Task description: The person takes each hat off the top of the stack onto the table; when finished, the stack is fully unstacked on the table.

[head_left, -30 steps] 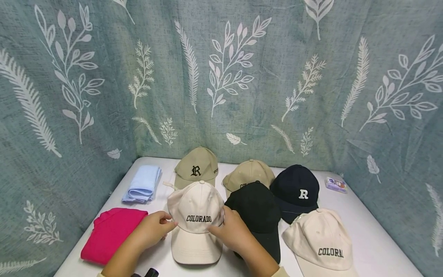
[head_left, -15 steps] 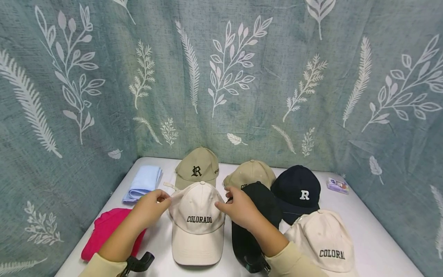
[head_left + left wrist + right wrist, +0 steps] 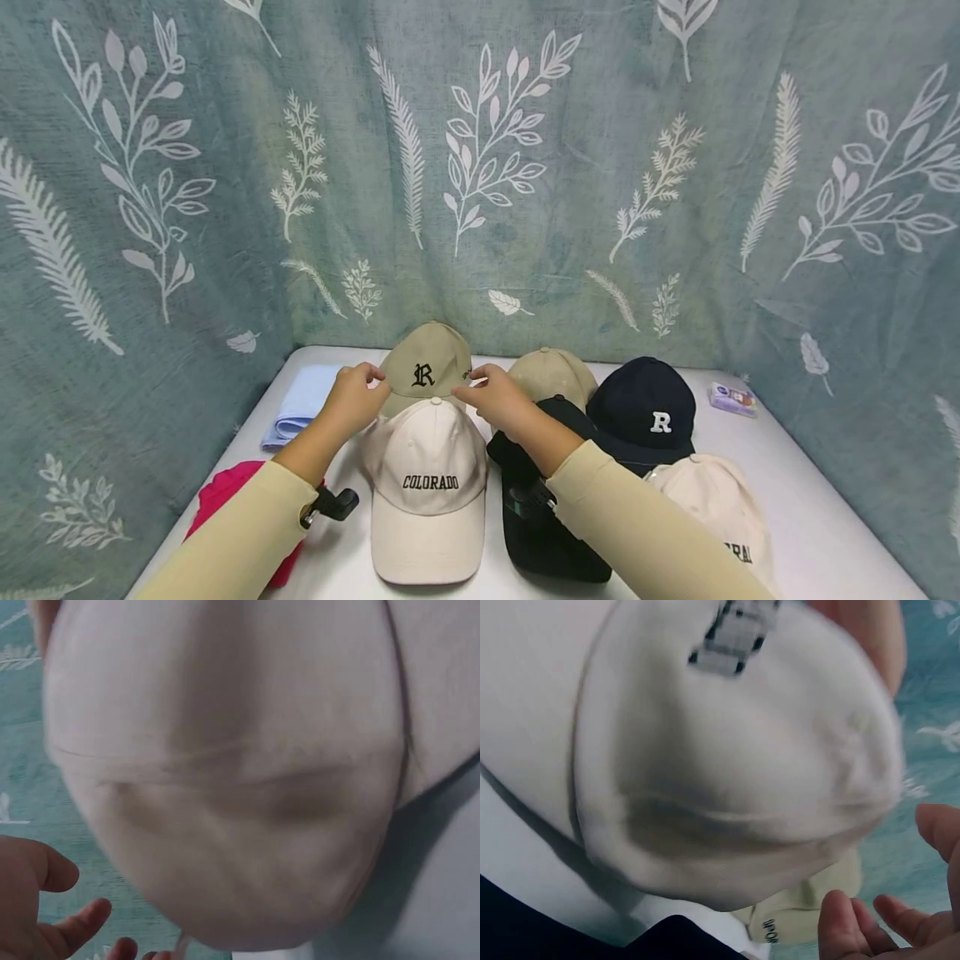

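Observation:
In the head view, my left hand [image 3: 357, 398] and right hand [image 3: 501, 402] reach over either side of a cream baseball cap [image 3: 433, 454] lettered COLORADO. Their fingertips come close to the left and right edges of a khaki baseball cap [image 3: 442, 354] with a black R, which stands behind it. Both hands have parted, loosely bent fingers and nothing between them. The cream cap [image 3: 225, 697] fills most of the left wrist view, my left hand [image 3: 41, 907] at its lower left. In the right wrist view, the khaki cap [image 3: 810, 900] shows beside my right hand's fingertips [image 3: 838, 919].
Right of the cream cap are a black cap [image 3: 551, 533], a tan cap [image 3: 555, 375], a navy cap [image 3: 645, 400] and another cream cap [image 3: 712, 500]. A blue folded cloth [image 3: 307, 400] and pink fabric [image 3: 225, 492] lie left. A small purple packet [image 3: 732, 399] sits far right.
Both hands have left the front cream cap's sides and moved up and back to the khaki cap behind. The front cap stays about where it was.

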`<action>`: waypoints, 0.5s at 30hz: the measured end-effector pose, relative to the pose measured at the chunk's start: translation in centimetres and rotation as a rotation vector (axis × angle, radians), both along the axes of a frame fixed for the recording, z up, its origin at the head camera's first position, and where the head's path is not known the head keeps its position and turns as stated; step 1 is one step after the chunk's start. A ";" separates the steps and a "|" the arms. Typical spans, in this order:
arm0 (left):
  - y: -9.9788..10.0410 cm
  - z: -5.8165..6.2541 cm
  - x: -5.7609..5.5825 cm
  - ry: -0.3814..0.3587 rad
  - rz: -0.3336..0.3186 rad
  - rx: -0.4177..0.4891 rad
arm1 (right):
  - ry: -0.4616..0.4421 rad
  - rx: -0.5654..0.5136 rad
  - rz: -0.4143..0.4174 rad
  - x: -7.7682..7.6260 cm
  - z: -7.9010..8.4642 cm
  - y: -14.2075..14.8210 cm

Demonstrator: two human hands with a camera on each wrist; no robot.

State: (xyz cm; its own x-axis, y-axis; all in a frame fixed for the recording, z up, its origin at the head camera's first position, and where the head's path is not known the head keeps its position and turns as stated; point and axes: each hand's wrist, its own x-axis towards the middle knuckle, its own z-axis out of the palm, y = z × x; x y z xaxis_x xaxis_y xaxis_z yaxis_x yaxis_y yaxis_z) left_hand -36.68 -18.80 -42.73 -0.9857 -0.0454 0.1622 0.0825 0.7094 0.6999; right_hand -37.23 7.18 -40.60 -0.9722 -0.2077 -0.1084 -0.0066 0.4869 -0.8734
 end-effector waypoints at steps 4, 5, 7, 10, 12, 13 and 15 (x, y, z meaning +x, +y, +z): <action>0.3 -0.7 -1.5 -0.030 0.000 -0.021 | 0.023 0.084 0.001 -1.6 -0.6 -1.1; 0.3 -0.9 -1.9 -0.039 0.001 -0.028 | 0.031 0.106 0.009 -1.9 -0.7 -1.3; 0.3 -1.3 -2.5 -0.060 0.003 -0.048 | 0.054 0.162 0.028 -2.4 -0.8 -2.0; 0.3 -1.8 -3.2 -0.090 0.005 -0.092 | 0.099 0.251 0.039 -3.2 -1.1 -2.9; 0.5 -2.2 -3.5 -0.107 0.002 -0.129 | 0.117 0.322 0.033 -3.7 -1.3 -3.5; 0.6 -2.4 -3.7 -0.114 0.000 -0.148 | 0.115 0.342 0.028 -3.8 -1.4 -3.7; 0.7 -2.8 -3.9 -0.132 -0.008 -0.160 | 0.109 0.388 0.031 -4.1 -1.6 -4.0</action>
State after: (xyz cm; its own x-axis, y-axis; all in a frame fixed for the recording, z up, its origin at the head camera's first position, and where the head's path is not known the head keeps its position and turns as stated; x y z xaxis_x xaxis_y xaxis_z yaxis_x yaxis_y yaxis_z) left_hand -40.61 -18.05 -45.52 -0.9991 -0.0216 0.0365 0.0037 0.8121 0.5835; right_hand -41.34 3.23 -42.21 -0.9762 -0.2008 -0.0816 -0.1086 0.7787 -0.6179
